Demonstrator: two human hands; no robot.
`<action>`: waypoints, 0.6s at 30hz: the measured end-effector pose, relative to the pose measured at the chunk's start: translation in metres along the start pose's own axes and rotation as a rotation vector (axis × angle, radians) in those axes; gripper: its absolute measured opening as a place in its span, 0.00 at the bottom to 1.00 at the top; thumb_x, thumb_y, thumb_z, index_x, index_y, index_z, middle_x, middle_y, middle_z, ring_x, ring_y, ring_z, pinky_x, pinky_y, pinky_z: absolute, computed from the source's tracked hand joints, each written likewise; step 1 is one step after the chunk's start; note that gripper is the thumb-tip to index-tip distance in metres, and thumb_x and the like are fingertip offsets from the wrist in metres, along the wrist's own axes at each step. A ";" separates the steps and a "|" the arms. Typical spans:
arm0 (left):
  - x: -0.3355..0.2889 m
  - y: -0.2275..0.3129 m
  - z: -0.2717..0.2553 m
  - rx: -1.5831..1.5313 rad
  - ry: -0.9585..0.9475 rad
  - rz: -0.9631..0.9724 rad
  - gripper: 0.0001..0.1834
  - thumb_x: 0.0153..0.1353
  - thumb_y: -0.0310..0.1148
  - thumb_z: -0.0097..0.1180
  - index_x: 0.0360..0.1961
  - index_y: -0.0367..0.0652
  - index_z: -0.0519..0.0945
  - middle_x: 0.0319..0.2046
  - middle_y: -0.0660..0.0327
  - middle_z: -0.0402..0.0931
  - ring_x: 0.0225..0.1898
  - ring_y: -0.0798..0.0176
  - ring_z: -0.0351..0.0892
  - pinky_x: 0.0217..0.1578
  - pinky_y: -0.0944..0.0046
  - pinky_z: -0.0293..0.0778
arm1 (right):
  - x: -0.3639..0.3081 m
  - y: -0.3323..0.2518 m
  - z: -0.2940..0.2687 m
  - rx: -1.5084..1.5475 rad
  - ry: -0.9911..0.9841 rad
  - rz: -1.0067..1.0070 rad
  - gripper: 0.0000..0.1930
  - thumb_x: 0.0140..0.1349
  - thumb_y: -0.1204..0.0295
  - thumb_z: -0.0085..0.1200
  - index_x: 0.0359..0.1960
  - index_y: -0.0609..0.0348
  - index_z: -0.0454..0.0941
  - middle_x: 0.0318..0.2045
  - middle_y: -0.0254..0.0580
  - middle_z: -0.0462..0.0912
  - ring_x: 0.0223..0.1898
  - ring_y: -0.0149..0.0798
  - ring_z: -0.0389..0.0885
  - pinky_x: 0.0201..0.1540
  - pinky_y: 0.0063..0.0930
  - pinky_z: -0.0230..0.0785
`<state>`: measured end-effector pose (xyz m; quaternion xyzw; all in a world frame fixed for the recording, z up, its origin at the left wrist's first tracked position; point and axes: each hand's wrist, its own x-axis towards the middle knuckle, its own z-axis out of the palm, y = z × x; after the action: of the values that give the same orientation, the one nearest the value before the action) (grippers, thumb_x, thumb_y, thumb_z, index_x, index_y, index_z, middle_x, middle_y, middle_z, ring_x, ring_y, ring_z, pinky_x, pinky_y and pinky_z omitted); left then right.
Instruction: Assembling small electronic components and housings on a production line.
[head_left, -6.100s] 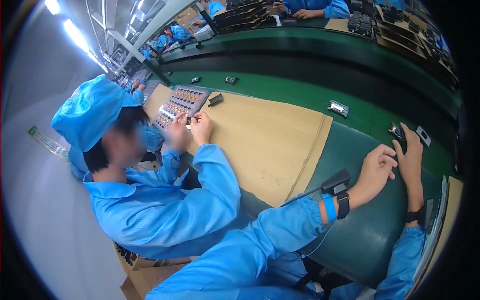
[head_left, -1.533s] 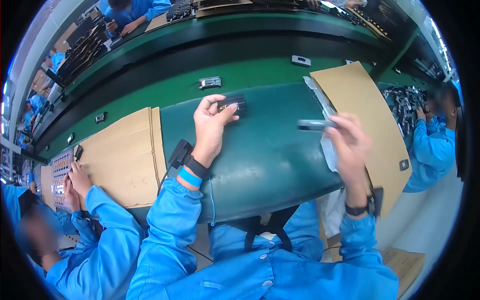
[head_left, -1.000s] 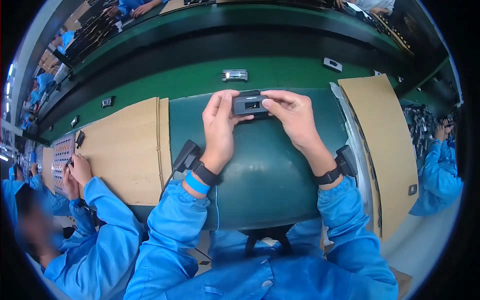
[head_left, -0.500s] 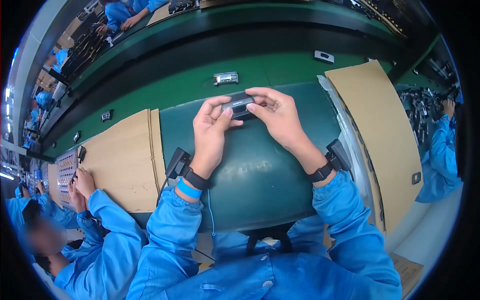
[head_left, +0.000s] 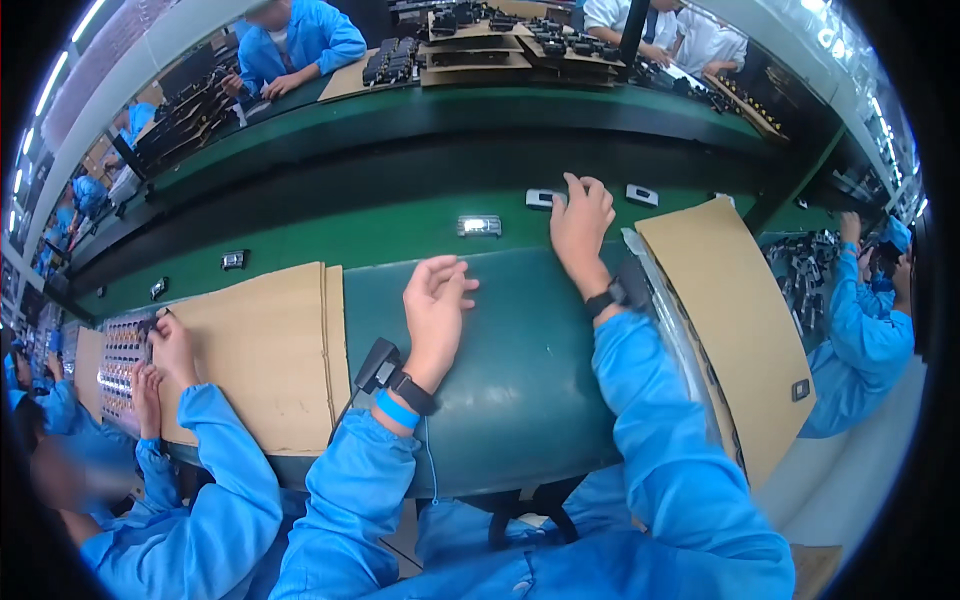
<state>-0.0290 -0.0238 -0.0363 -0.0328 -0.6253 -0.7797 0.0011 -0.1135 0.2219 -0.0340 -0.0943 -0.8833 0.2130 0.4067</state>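
A small pale device with a dark oval (head_left: 541,200) lies on the green belt, right beside the fingertips of my right hand (head_left: 583,225). That hand hovers at the belt's near side with its fingers apart and nothing visible in them. Over the dark green work mat (head_left: 530,370), my left hand (head_left: 436,310) is raised, its fingers loosely bent and holding nothing I can see. A silvery rectangular device (head_left: 479,226) sits on the belt between the two hands. Another pale device (head_left: 642,195) rests to the right of my right hand.
Cardboard sheets flank the mat, one stack on the left (head_left: 265,360) and one on the right (head_left: 725,330). More small devices (head_left: 233,260) lie along the belt leftward. A co-worker's hands (head_left: 165,365) work over a parts tray (head_left: 120,370). Shelves of parts (head_left: 480,45) stand beyond.
The small device that both hands held over the mat now lies on the belt. My right hand has reached forward to it and let go; my left hand has come away, lower. The view has tilted up.
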 end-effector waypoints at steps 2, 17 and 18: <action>-0.004 -0.002 -0.009 -0.005 0.028 0.033 0.14 0.74 0.24 0.55 0.58 0.36 0.76 0.53 0.53 0.83 0.48 0.60 0.87 0.40 0.65 0.84 | -0.014 -0.035 -0.008 -0.121 0.028 -0.206 0.23 0.63 0.68 0.65 0.60 0.56 0.79 0.49 0.48 0.83 0.58 0.56 0.76 0.61 0.50 0.67; -0.006 0.007 -0.002 -0.052 -0.088 0.030 0.20 0.73 0.25 0.60 0.64 0.37 0.73 0.49 0.53 0.84 0.46 0.64 0.85 0.42 0.65 0.85 | -0.086 -0.057 -0.047 0.641 -0.384 -0.354 0.24 0.60 0.74 0.69 0.59 0.64 0.80 0.55 0.53 0.81 0.59 0.56 0.77 0.64 0.46 0.71; -0.006 0.005 0.001 -0.063 -0.132 0.060 0.18 0.72 0.22 0.60 0.61 0.35 0.75 0.43 0.55 0.86 0.40 0.66 0.86 0.41 0.67 0.84 | -0.089 -0.056 -0.056 0.626 -0.382 -0.377 0.23 0.60 0.74 0.68 0.58 0.65 0.80 0.55 0.53 0.81 0.60 0.56 0.76 0.64 0.45 0.72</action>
<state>-0.0231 -0.0245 -0.0313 -0.1028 -0.5979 -0.7947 -0.0175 -0.0126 0.1584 -0.0360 0.2385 -0.8374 0.4068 0.2763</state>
